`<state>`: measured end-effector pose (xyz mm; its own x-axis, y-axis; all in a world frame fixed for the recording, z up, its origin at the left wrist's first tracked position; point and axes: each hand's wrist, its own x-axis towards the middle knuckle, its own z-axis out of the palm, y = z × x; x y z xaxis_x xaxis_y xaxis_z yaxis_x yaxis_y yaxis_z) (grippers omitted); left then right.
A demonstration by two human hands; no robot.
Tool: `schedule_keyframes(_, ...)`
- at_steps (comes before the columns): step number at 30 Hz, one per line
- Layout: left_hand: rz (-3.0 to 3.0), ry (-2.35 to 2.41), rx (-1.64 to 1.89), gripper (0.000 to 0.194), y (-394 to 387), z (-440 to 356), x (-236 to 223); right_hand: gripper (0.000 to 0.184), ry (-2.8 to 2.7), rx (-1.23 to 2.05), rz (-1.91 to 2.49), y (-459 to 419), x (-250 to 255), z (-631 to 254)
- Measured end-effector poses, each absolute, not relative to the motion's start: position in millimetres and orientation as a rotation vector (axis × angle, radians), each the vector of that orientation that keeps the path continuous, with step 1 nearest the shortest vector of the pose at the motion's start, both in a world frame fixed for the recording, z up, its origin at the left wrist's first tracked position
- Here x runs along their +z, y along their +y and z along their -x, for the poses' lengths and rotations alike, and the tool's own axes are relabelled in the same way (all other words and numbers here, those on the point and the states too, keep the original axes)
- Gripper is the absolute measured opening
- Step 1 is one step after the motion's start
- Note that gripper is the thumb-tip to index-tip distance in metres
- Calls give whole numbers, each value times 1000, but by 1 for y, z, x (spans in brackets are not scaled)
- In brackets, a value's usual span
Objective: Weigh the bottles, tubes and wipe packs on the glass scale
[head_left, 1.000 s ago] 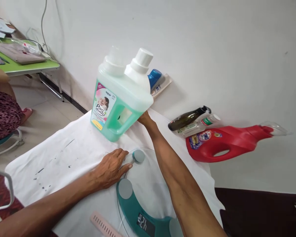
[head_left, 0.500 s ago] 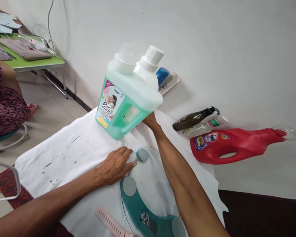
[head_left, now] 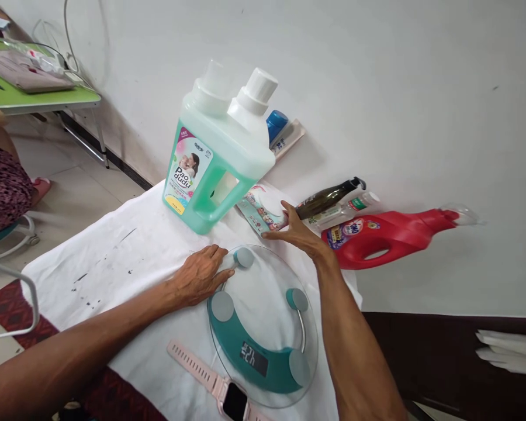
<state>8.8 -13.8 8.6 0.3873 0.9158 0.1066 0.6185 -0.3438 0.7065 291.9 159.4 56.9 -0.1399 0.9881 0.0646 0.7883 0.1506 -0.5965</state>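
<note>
My left hand (head_left: 200,275) lies with fingers stretched out on the white cloth, at the left rim of a round glass weighing scale (head_left: 304,362). Thumb and forefinger of my right hand (head_left: 300,231) grip the right end of a soft pack of wipes (head_left: 265,204) with a white lid; the other fingers are mostly hidden. The pack is low, behind the scale, and partly covered by a big jug of green liquid detergent (head_left: 206,222). Behind that jug stands a white bottle (head_left: 259,88), largely hidden. The scale's display (head_left: 254,358) shows digits.
A dark bottle (head_left: 328,199), a clear bottle (head_left: 355,206) and a red detergent bottle (head_left: 390,231) stand at the right by the wall. A blue-capped container (head_left: 275,124) and a tube (head_left: 289,139) are behind the jug. A pink smartwatch (head_left: 235,400) lies in front. Someone sits left (head_left: 4,187).
My right hand has come out from behind the green jug toward the right, bringing the pack of wipes into sight. The left hand stays by the scale; the view has shifted.
</note>
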Motion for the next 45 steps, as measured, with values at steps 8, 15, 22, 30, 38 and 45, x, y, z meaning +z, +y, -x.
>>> schedule_keyframes(8,-2103,1276,762,33,-12,-6,3,93,-1770,348,1771,165,43,-244)
schedule_keyframes(15,-2104,1293,747,35,-12,-5,2,84,-1514,339,1700,98,74,-275)
schedule_keyframes(22,-2113,1294,764,38,-9,-6,-3,79,-1695,320,1757,-52,105,-286)
schedule_keyframes(30,-2141,1319,725,41,-6,-5,1,97,-1714,370,1747,-117,77,-274)
schedule_keyframes(38,-2187,1317,726,40,-6,-3,-1,56,-790,333,1574,-132,31,-311)
schedule_keyframes(45,-2217,1328,704,43,-6,-2,5,59,-503,358,1561,-125,-9,-340)
